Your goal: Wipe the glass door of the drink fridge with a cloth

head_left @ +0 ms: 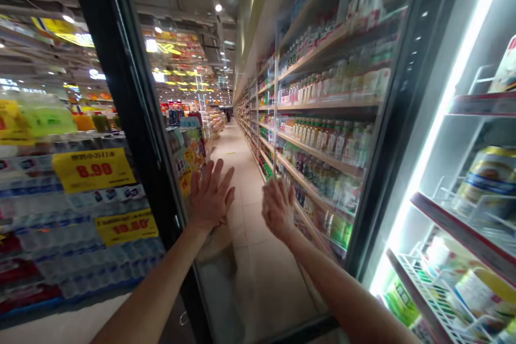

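Glass-side left hand: left hand (212, 196) raised with its back to view, fingers up and spread apart, palm toward the pane; whether it presses flat, I cannot tell.
Right hand: right hand (279, 209) at about the same height, well apart from the left, blurred, fingers bent and bunched; whether they close on anything or touch the pane, I cannot tell.
Forearms: both bare forearms (155, 282) reach forward from the lower edge of view.
Door: glass door (248, 142) directly in front of both hands, standing open beside the lit cooler; its black frame (139, 113) leans outward toward the top on either side.
Within the pane: pale floor (250, 226) of a long aisle, and to its right wooden shelves (322, 105) lined with rows of bottles (318, 134).
Cooler, far right: a white light strip (441, 110) just beside the frame, then wire shelves (423, 274) bearing a large can (489, 172) and cups (481, 293).
Stacks, far left: packed bottled goods (84, 255) under a yellow price sign (94, 170) reading 8.90; a lower yellow sign (127, 227) is too blurred to read surely.
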### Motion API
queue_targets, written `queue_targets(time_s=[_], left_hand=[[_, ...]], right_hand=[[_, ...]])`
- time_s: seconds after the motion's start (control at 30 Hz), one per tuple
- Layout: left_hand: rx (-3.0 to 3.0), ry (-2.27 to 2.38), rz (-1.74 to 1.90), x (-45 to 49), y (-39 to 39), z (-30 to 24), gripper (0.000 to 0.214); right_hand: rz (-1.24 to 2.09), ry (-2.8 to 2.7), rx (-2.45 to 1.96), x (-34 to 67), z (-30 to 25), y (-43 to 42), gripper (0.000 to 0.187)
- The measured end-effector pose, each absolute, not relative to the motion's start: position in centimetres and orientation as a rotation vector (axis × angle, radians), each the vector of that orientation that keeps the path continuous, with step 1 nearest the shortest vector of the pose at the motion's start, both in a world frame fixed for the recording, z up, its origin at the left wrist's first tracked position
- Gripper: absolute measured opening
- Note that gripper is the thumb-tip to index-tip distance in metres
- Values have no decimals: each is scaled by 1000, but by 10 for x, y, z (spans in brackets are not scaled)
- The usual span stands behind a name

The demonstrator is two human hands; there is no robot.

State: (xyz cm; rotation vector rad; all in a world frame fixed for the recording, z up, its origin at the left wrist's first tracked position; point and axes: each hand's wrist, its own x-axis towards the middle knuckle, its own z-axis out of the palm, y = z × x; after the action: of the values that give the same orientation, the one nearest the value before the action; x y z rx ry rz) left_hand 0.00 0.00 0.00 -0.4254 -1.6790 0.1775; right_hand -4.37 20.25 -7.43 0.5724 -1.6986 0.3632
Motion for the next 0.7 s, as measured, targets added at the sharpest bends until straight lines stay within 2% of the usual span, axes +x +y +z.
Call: queue_targets(time_s=[0.07, 0.13, 0.27, 0.33, 0.4, 0.57, 0.63, 0.7], left_hand=[[-431, -1686, 177, -2, -1, 0, 67], [-428, -1700, 173, -4, -2, 0, 64], [-447, -1723, 125, -7, -3, -3, 59], [-443, -1714, 138, -9, -3, -3, 59], [-427, -1698, 171, -12, -3, 0, 60], [-413, -1700, 187, -13, -5, -3, 62], [-401, -1734, 167, -9, -10, -19, 63], [-389, -1786, 143, -4, -15, -44, 65]], right_hand=[[227, -1721, 828, -36, -80, 186, 47], [213, -1728, 789, -41, -80, 203, 44], [489, -1714, 156, -69, -71, 278, 48], [619, -1706, -53, -73, -69, 288, 51], [605, -1751, 45, -66, -75, 265, 52], [271, -1810, 733, -42, -98, 191, 49], [276, -1787, 700, -47, -102, 207, 50], [368, -1769, 482, -57, -101, 241, 52]])
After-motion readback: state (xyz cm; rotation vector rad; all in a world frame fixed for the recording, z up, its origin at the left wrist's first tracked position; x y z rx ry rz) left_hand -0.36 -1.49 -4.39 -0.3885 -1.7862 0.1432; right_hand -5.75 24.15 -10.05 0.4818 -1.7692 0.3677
